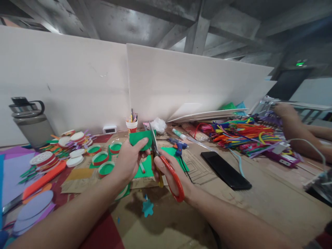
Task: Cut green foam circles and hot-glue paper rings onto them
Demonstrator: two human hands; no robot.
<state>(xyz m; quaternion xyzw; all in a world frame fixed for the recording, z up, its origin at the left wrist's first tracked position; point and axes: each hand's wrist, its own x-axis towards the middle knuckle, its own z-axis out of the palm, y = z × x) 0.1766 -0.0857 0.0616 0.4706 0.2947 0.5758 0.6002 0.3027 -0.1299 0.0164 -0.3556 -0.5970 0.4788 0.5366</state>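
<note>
While flat brown tabletop point(272, 199) spreads below, right hand point(182, 174) grips scissors point(171, 169): glossy red handle, metal blades! Left hand point(131, 157) pinches smooth, curved-edged green piece point(136, 139), thumb across it; piece juts past fingertips, beside blades. Below, scalloped teal cutout point(147, 208).

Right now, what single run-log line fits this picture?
Left hand: holds green sheet | Right hand: grips scissors | Blades: at green sheet | Nearby: blue glue gun, black phone

Brown table point(280, 193), phone point(225, 170) lying on it. Pipe cleaners point(238, 133) behind phone, blue flower point(147, 208) left, bottle point(33, 126) farther left.
</note>
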